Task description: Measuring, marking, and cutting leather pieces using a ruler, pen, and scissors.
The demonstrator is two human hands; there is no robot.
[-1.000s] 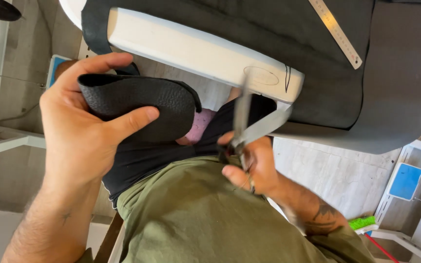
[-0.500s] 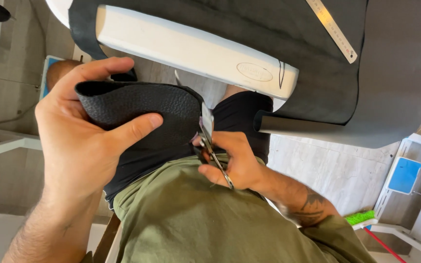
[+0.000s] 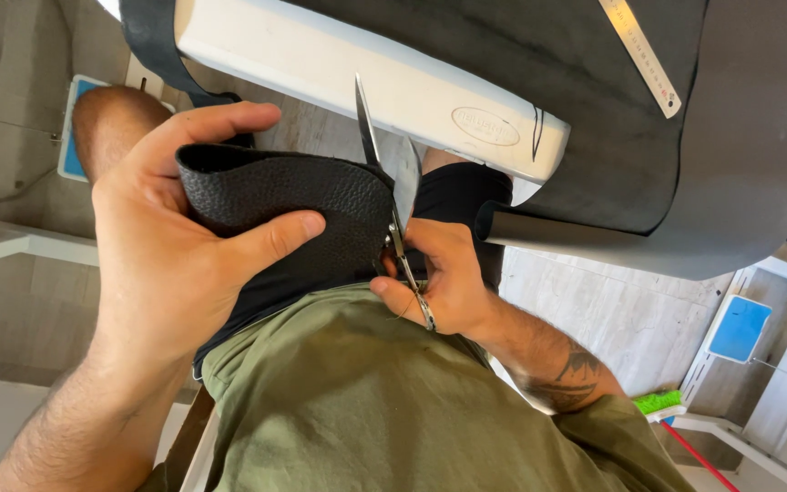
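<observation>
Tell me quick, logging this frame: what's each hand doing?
Left hand: closed on the black leather piece.
Right hand: closed on the scissors, blades open.

ruler (image 3: 641,56) on sheet (image 3: 740,164), sheet on table (image 3: 366,77)

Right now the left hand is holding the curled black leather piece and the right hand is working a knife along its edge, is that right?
Not quite. The right hand holds scissors, not a knife; the head view shows two open blades at the edge of the black leather piece. The left hand does hold that curled piece.
</observation>
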